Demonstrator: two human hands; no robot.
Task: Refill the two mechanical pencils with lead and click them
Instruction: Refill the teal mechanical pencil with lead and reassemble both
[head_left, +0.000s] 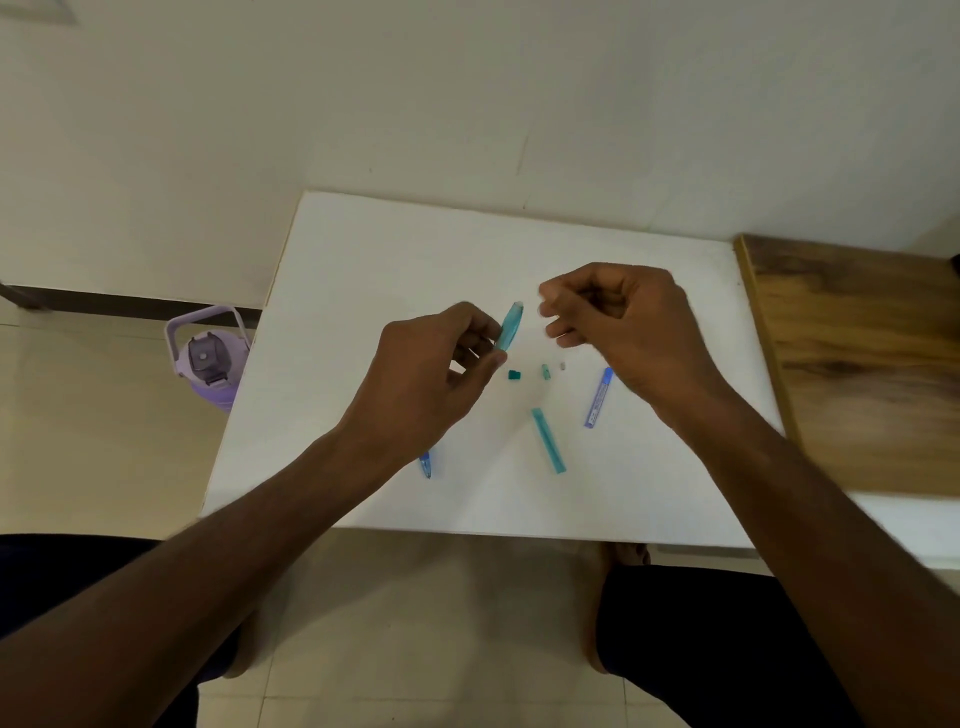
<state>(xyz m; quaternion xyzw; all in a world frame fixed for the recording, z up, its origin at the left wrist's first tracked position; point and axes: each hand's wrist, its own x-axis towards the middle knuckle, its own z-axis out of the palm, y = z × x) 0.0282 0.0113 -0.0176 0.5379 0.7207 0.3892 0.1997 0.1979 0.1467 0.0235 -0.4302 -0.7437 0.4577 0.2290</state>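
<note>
My left hand grips a teal mechanical pencil above the white table, its upper end pointing up and away. My right hand hovers just right of that end with thumb and fingertips pinched together; whether a lead is between them is too fine to tell. A blue mechanical pencil lies mostly hidden under my left forearm. On the table lie a teal lead tube, a blue lead case, a small teal cap, a pale green piece and a tiny grey piece.
A wooden surface adjoins the table on the right. A purple water bottle stands on the tiled floor at the table's left edge. A white wall runs behind the table. My knees sit under the near edge.
</note>
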